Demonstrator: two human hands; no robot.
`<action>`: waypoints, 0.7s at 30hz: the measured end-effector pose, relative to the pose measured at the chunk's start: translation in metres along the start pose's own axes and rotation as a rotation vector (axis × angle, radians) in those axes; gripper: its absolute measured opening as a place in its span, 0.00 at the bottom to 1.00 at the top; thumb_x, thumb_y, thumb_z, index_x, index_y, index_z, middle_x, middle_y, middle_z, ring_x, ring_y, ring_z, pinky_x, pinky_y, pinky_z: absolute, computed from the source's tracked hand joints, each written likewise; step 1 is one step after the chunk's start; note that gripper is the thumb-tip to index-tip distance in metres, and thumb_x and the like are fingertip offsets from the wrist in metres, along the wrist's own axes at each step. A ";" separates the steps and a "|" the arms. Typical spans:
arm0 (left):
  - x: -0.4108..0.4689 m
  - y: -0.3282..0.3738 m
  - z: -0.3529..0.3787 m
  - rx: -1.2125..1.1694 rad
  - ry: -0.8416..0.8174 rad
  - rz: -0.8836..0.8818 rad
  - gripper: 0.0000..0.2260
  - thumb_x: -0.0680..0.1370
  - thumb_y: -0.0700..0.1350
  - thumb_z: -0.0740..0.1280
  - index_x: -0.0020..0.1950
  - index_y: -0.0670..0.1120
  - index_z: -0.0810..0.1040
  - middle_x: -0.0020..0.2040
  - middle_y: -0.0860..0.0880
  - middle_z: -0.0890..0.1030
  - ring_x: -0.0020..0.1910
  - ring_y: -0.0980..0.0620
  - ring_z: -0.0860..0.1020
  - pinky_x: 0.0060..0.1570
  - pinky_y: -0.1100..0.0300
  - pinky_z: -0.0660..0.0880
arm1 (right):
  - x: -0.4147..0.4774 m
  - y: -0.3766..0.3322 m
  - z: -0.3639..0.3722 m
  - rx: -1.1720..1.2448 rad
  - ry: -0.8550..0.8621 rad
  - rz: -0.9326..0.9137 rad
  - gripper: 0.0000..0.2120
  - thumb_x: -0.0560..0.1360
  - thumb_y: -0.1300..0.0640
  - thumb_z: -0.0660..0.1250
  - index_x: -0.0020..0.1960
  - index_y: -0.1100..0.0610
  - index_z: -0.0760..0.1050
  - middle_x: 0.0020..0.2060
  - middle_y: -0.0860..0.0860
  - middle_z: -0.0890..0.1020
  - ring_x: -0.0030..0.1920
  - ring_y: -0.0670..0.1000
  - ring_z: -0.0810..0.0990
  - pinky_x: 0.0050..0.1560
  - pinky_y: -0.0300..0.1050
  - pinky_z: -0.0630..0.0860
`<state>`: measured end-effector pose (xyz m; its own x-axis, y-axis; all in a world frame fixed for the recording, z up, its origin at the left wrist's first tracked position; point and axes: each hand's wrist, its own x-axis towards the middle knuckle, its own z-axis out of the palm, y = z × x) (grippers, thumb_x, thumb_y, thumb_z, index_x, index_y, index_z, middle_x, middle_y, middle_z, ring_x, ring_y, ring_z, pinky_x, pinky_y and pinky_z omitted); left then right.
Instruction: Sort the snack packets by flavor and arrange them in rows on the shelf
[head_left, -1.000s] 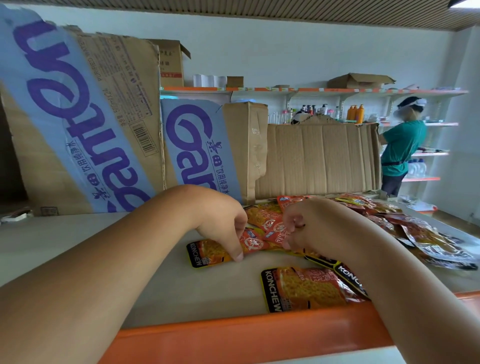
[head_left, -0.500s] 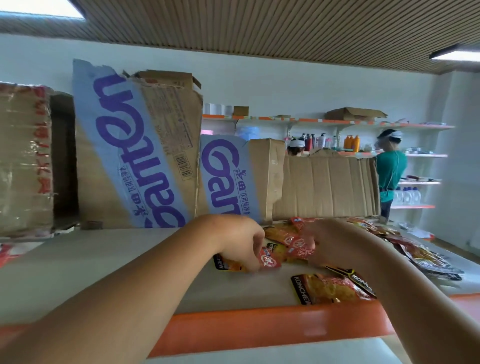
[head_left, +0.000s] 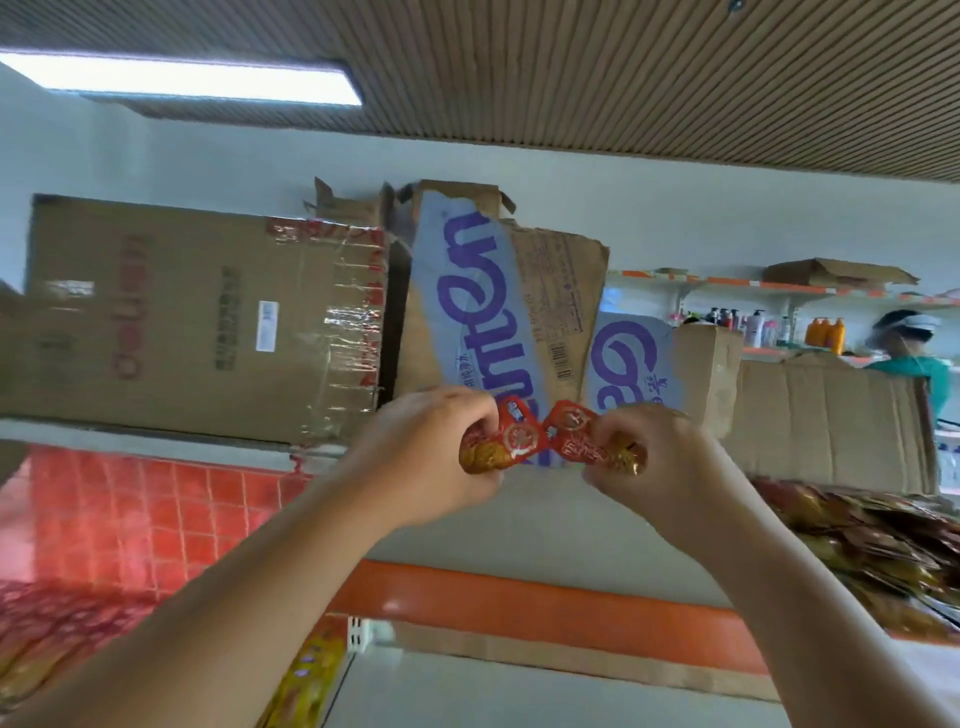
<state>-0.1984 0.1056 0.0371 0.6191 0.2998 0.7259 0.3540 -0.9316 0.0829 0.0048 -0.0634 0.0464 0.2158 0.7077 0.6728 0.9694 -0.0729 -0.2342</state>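
Both hands are raised above the shelf (head_left: 545, 540), each holding a red and orange snack packet. My left hand (head_left: 431, 457) grips one packet (head_left: 501, 444) with curled fingers. My right hand (head_left: 649, 462) grips a second packet (head_left: 592, 439) the same way, and the two packets almost touch at their top corners. A heap of more packets (head_left: 878, 540) lies on the shelf at the right edge, partly cut off by the frame.
Cardboard boxes (head_left: 208, 322) and flattened blue-printed cartons (head_left: 498, 306) stand along the shelf's back. An orange rail (head_left: 545, 597) marks its front edge. Red packets (head_left: 62, 618) fill the lower left shelf. A person in green (head_left: 909, 358) stands at far shelves on the right.
Both hands have lifted off the shelf, each bringing up a packet from the pile. The view has swung left and upward.
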 end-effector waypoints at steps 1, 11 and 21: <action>-0.015 -0.013 -0.017 0.030 0.023 -0.029 0.17 0.66 0.65 0.68 0.50 0.59 0.73 0.48 0.62 0.77 0.47 0.58 0.75 0.47 0.55 0.76 | 0.004 -0.022 0.011 0.026 0.004 -0.031 0.11 0.68 0.48 0.77 0.44 0.44 0.76 0.40 0.39 0.79 0.44 0.39 0.75 0.40 0.36 0.67; -0.189 -0.124 -0.179 0.257 0.180 -0.366 0.16 0.70 0.61 0.75 0.52 0.59 0.75 0.50 0.60 0.79 0.49 0.55 0.77 0.41 0.58 0.70 | 0.020 -0.232 0.128 0.378 0.013 -0.177 0.13 0.68 0.49 0.79 0.45 0.44 0.74 0.43 0.40 0.76 0.44 0.40 0.76 0.41 0.35 0.69; -0.308 -0.184 -0.229 0.351 0.191 -0.607 0.15 0.71 0.62 0.73 0.53 0.62 0.74 0.50 0.63 0.76 0.47 0.59 0.76 0.39 0.69 0.66 | 0.000 -0.358 0.247 0.589 -0.133 -0.212 0.15 0.69 0.47 0.76 0.43 0.47 0.69 0.45 0.44 0.72 0.42 0.45 0.74 0.42 0.47 0.72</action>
<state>-0.6144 0.1380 -0.0456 0.1202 0.6725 0.7303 0.8202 -0.4817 0.3085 -0.3715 0.1362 -0.0435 -0.0268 0.7482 0.6630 0.7545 0.4502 -0.4776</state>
